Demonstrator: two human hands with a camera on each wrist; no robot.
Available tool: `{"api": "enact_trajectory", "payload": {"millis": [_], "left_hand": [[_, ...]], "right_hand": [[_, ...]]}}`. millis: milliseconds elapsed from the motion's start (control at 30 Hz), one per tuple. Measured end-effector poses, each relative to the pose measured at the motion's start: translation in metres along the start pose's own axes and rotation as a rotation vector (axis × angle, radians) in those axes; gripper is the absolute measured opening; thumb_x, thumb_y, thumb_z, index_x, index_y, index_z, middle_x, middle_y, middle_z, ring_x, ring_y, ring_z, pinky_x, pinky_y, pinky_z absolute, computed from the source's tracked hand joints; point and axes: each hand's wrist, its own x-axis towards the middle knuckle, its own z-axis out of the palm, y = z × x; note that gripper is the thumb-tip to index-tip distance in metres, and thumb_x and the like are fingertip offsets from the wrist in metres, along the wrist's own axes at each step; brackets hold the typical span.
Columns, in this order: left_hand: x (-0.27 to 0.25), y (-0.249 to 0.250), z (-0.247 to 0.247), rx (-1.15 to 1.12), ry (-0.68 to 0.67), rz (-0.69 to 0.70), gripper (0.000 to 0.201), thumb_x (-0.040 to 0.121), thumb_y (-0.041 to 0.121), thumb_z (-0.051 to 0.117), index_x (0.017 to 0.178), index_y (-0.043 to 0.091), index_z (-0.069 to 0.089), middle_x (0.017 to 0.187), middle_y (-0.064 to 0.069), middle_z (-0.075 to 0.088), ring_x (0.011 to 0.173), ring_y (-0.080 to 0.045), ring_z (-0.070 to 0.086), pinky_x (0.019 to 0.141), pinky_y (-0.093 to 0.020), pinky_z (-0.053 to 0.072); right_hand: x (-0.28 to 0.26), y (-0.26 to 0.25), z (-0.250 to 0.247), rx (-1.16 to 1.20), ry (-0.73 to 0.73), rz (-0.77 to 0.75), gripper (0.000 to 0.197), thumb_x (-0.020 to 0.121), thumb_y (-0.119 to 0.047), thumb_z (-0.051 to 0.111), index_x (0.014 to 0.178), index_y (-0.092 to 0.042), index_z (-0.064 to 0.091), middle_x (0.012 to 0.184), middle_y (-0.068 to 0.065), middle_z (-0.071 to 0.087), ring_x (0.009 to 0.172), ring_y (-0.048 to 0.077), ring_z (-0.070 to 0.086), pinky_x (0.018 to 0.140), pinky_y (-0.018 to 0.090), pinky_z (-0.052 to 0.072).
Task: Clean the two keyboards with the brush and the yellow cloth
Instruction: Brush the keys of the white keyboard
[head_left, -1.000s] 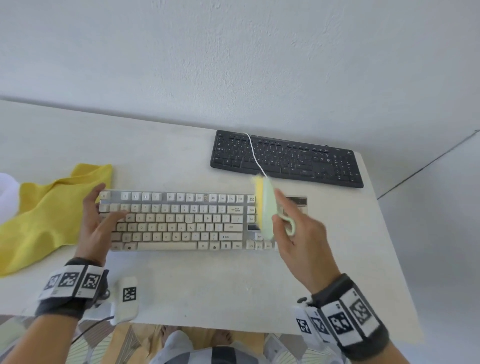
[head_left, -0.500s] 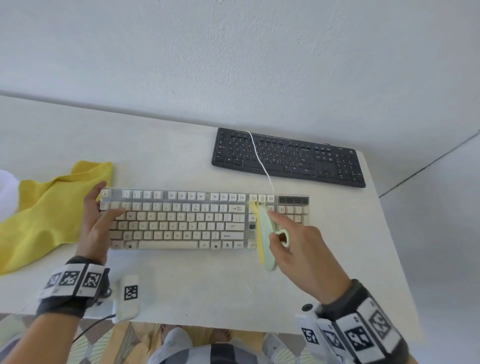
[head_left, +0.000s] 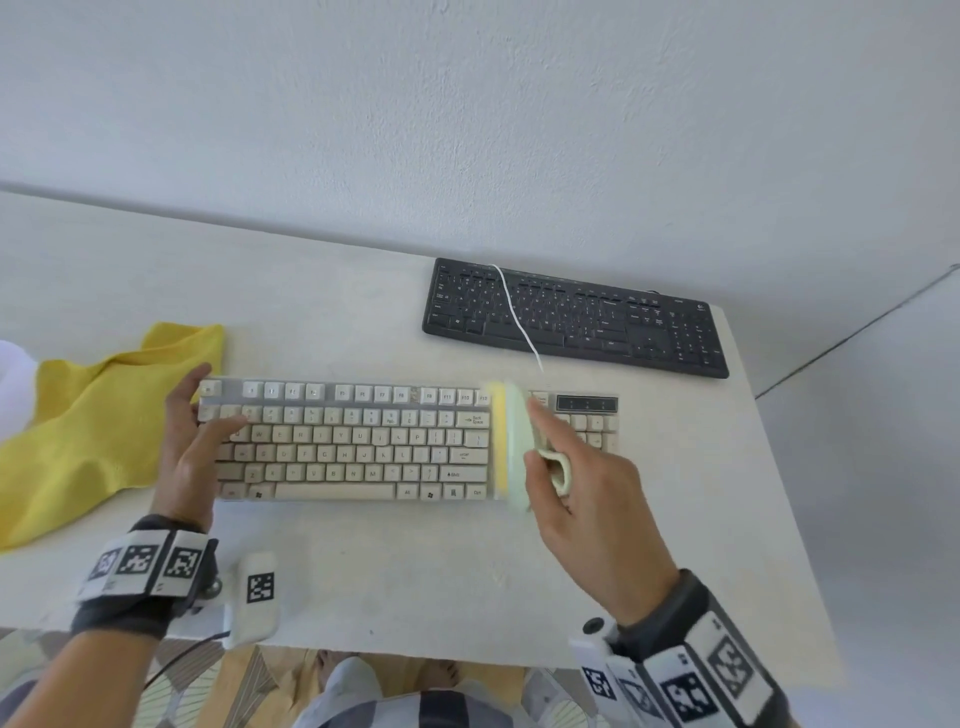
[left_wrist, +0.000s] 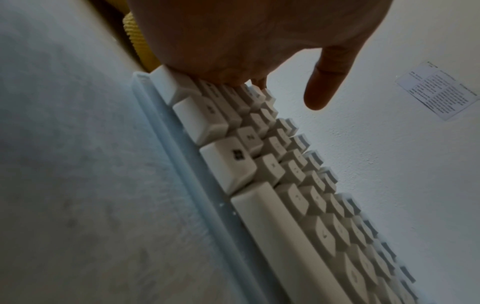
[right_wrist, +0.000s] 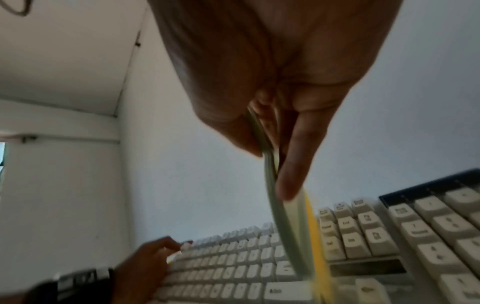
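**Hands at the white keyboard: brush held, left end steadied**

Right hand (head_left: 587, 499): gripping the brush (head_left: 511, 447) by its pale green handle loop, forefinger laid along the green back. Seen from the right wrist, thumb and fingers pinch the thin green body. Brush stands on edge across the white keyboard (head_left: 363, 441), running front to back between the main key block and the number pad, yellow bristles facing the main keys; its outline is blurred.

Left hand (head_left: 189, 447): fingers straight, laid flat on the left end of the white keyboard, thumb on the keys of the upper rows, heel of the hand on the bottom-left keys. Holds nothing.

White keyboard: cream keycaps, lying flat on the surface (head_left: 467, 582), long side parallel to the near edge.

Yellow cloth (head_left: 88, 426): crumpled, left of the white keyboard, one fold just beside its left end and behind the left hand.

Black keyboard (head_left: 576, 319): behind and to the right of the white keyboard, apart from it, near the wall (head_left: 467, 130).

White cable (head_left: 514, 312): runs from the back edge of the white keyboard up across the keys of the black keyboard.

Wrist bands: dark straps with printed square markers on both wrists.
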Motion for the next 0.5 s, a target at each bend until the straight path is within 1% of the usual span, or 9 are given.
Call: {"api": "enact_trajectory", "payload": {"millis": [67,167,233,267,333,367,433,467,500], "left_hand": [[0.000,-0.001,0.000,-0.001,0.004,-0.003,0.069,0.073,0.036,0.057,0.140,0.041,0.041,0.103,0.003,0.056,0.093,-0.016,0.056,0.078,-0.036,0.047],[0.000,-0.001,0.000,-0.005,0.002,-0.004,0.064,0.076,0.032,0.055,0.137,0.043,0.042,0.104,0.003,0.056,0.094,-0.017,0.056,0.078,-0.037,0.047],[0.001,-0.001,-0.001,-0.006,0.005,-0.004,0.065,0.075,0.034,0.056,0.138,0.041,0.043,0.104,0.003,0.057,0.094,-0.017,0.056,0.078,-0.036,0.047],[0.001,0.000,-0.001,-0.009,0.007,-0.004,0.066,0.075,0.033,0.056,0.139,0.040,0.042,0.104,0.003,0.057,0.093,-0.017,0.057,0.078,-0.035,0.047],[0.000,0.001,0.000,-0.006,0.013,0.000,0.065,0.076,0.031,0.054,0.140,0.039,0.042,0.103,0.003,0.056,0.091,-0.015,0.057,0.076,-0.035,0.047],[0.000,0.001,0.000,-0.004,0.016,0.002,0.065,0.077,0.031,0.054,0.140,0.039,0.042,0.102,0.004,0.056,0.090,-0.014,0.056,0.075,-0.034,0.046],[-0.001,0.001,0.001,-0.002,0.012,0.001,0.066,0.077,0.031,0.053,0.141,0.038,0.040,0.102,0.004,0.056,0.090,-0.012,0.056,0.075,-0.033,0.046],[-0.002,0.001,0.001,-0.001,0.008,0.001,0.067,0.077,0.031,0.053,0.142,0.037,0.040,0.102,0.004,0.056,0.090,-0.012,0.056,0.075,-0.033,0.046],[-0.002,0.002,0.001,0.000,0.006,-0.003,0.067,0.077,0.031,0.053,0.143,0.037,0.040,0.103,0.004,0.056,0.090,-0.013,0.056,0.075,-0.033,0.046]], "right_hand": [[0.002,0.001,0.012,-0.001,0.092,0.016,0.047,0.097,-0.021,0.050,0.143,-0.010,0.045,0.087,-0.009,0.064,0.064,-0.006,0.050,0.065,0.009,0.042],[-0.007,0.002,0.028,-0.027,-0.073,0.076,0.051,0.098,-0.020,0.049,0.148,-0.015,0.037,0.066,-0.020,0.043,0.052,-0.002,0.041,0.054,0.008,0.032],[-0.018,0.000,0.026,-0.059,-0.246,0.103,0.051,0.098,-0.019,0.048,0.148,-0.018,0.037,0.057,-0.015,0.042,0.046,0.006,0.040,0.048,0.010,0.027],[-0.020,-0.003,0.021,-0.061,-0.265,0.102,0.049,0.098,-0.020,0.048,0.147,-0.018,0.039,0.056,-0.011,0.046,0.044,0.008,0.041,0.047,0.011,0.027],[-0.018,-0.008,0.012,-0.036,-0.152,0.067,0.046,0.097,-0.019,0.049,0.143,-0.014,0.045,0.056,-0.012,0.047,0.045,0.006,0.042,0.047,0.009,0.028],[-0.016,-0.008,0.011,-0.025,-0.070,0.050,0.046,0.096,-0.019,0.049,0.142,-0.012,0.046,0.061,-0.012,0.051,0.049,0.003,0.043,0.050,0.007,0.031],[-0.014,-0.001,0.020,-0.024,0.047,0.020,0.048,0.097,-0.021,0.048,0.144,-0.011,0.044,0.089,-0.004,0.067,0.070,-0.001,0.054,0.067,0.009,0.045],[-0.016,0.001,0.026,-0.021,0.035,0.016,0.049,0.098,-0.021,0.047,0.146,-0.014,0.041,0.103,0.000,0.069,0.082,0.002,0.060,0.076,0.016,0.051],[-0.020,0.001,0.030,-0.013,-0.020,0.033,0.050,0.099,-0.020,0.047,0.147,-0.017,0.037,0.107,0.002,0.068,0.085,0.005,0.063,0.077,0.020,0.054]]}}
